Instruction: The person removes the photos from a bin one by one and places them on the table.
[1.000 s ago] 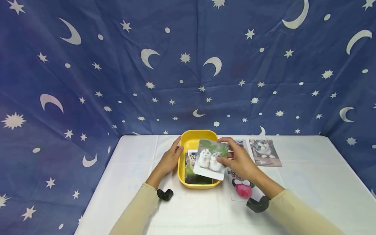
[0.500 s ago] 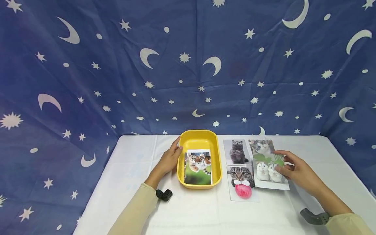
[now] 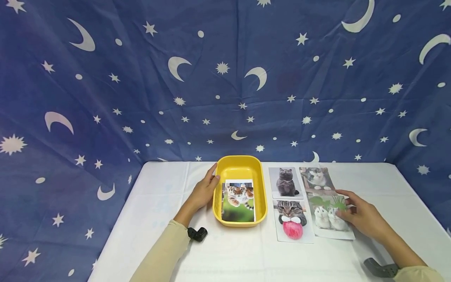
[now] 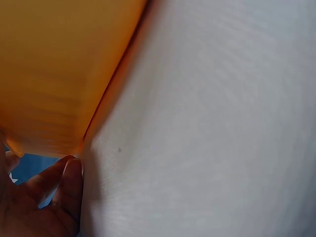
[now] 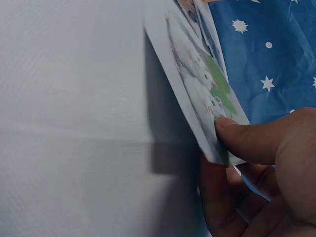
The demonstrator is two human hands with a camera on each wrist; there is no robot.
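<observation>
My right hand (image 3: pixel 364 214) pinches a photo card of two white hamsters (image 3: pixel 325 225) by its right edge, thumb on the picture side and fingers beneath. In the right wrist view the card (image 5: pixel 195 81) stands tilted above the white cloth. It lies just below a photo card of a grey-and-white cat (image 3: pixel 315 178) in the head view. My left hand (image 3: pixel 203 192) holds the left side of a yellow tray (image 3: pixel 262 188), thumb at the rim and fingers along the outer wall. Inside the tray lies a tiger cub photo card (image 3: pixel 237 207) over others, mostly hidden.
Left of the hamster card are two more photo cards, a dark grey cat (image 3: pixel 286 184) above and a tabby cat with a pink ball (image 3: pixel 292 221) below. A white cloth (image 3: pixel 246 254) covers the table. Behind hangs a blue curtain (image 3: pixel 211 78) with moons and stars.
My right hand has carried the hamster card from above the tray to the right, then lowered it below the grey-and-white cat card. My left hand has stayed at the tray.
</observation>
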